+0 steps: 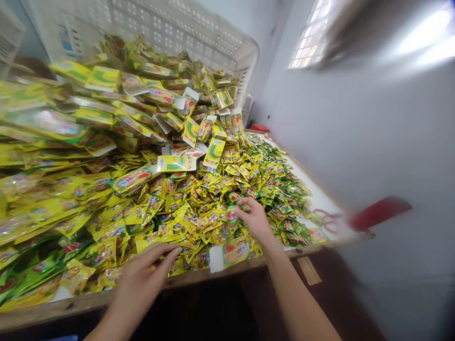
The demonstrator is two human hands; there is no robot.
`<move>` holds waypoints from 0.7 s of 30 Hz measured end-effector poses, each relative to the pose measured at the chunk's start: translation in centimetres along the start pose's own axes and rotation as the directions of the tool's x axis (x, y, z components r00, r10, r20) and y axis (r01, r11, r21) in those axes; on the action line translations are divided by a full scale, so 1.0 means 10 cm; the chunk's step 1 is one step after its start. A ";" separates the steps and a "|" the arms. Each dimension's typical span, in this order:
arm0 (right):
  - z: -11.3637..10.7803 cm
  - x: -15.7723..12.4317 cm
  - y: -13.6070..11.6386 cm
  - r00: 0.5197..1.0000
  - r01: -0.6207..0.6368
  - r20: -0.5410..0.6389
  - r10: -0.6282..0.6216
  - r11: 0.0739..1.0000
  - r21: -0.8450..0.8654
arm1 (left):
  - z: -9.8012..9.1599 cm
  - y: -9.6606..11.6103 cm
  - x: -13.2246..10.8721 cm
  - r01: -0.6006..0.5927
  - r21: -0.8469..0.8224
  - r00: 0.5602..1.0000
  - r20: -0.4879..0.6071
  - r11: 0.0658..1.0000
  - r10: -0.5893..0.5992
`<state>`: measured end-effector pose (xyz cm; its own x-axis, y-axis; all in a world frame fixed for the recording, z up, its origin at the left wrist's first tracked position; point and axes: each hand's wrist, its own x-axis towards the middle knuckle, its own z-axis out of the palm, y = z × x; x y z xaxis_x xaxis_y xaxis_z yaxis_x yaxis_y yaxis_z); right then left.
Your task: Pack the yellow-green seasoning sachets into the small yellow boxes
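Observation:
Over the near table edge, my left hand (149, 267) has thumb and index finger nearly pressed together; whether anything small is between them is hidden. My right hand (253, 218) pinches a small green and red packet (232, 213) above a heap of yellow and green packets (192, 227). Just below my right hand, a flat box with a white flap (229, 255) lies at the table's front edge. More yellow boxes (176, 163) lie on the heap farther back.
A white perforated crate (227, 42) tipped behind the heap holds many boxes. At the right lie pink-handled scissors (329, 220) and a blurred red object (380, 213) at the table corner. A wooden edge (313, 182) borders the table beside the grey wall.

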<state>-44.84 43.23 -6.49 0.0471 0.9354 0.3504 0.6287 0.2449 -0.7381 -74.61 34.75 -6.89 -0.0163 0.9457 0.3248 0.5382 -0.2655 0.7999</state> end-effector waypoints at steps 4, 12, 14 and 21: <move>0.30 0.24 -0.08 0.992 0.034 0.122 -0.034 0.999 -0.002 | 0.66 0.32 0.43 -0.023 -0.042 0.985 0.171 0.999 0.030; 0.22 0.16 -0.14 0.945 0.188 0.285 -0.163 0.980 -0.065 | 0.84 0.52 0.07 0.004 -0.046 0.967 0.253 0.999 0.008; 0.18 0.13 -0.13 0.948 0.182 0.278 -0.156 0.981 -0.071 | 0.87 0.52 -0.02 0.080 -0.076 0.965 0.256 0.994 -0.059; 0.13 -0.10 -0.53 0.981 0.163 0.090 -0.170 0.983 0.085 | 0.57 0.61 0.02 0.422 -0.347 0.900 0.268 0.838 -0.343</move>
<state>-49.19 41.30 -3.70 -0.1308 0.8991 0.4178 0.5599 0.4148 -0.7173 -66.51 34.39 -4.82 0.0270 0.9927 -0.1171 0.1519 0.1117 0.9821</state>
